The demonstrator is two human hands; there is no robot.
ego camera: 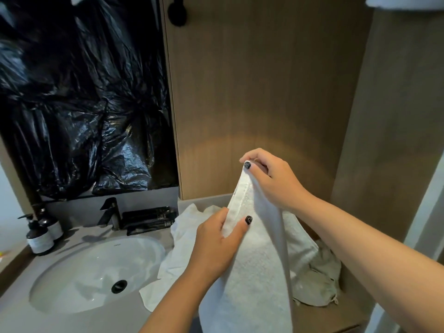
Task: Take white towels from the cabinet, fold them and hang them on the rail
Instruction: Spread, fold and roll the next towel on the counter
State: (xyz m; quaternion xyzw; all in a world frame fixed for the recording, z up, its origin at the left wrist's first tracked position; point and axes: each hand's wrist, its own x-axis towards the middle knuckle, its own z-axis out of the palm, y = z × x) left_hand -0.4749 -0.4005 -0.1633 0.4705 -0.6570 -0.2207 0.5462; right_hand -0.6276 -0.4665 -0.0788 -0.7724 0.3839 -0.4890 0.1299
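Both hands hold one white towel point(254, 272) above the counter point(72, 318), in front of a wooden panel point(252, 92). The right hand point(271, 179) pinches the towel's top corner between thumb and curled fingers; the fingertips are tucked behind the cloth and cannot be seen. The left hand point(218, 243) grips the hemmed edge lower down, thumb on the near face, fingers wrapped behind and hidden. The towel hangs doubled from these two grips; its lower end runs out of the frame at the bottom, so its full length is not shown.

Behind the towel, loose white cloths point(175, 260) lie heaped on the counter, one edge draped just over the rim of the sink point(96, 272). How many pieces make up the heap cannot be told; the towel and right forearm cover part of it.

A dark tap point(111, 213) stands behind the sink, with dark tubes point(146, 218) lying just beside it; their labels are too small to read. Two pump bottles point(40, 236) stand at the left, touching or nearly so. Black plastic sheet point(79, 97) covers the wall above the sink. A black fitting point(177, 13) at the panel's top is cut off, as is a white object point(406, 2) in the upper right corner. No rail can be made out.
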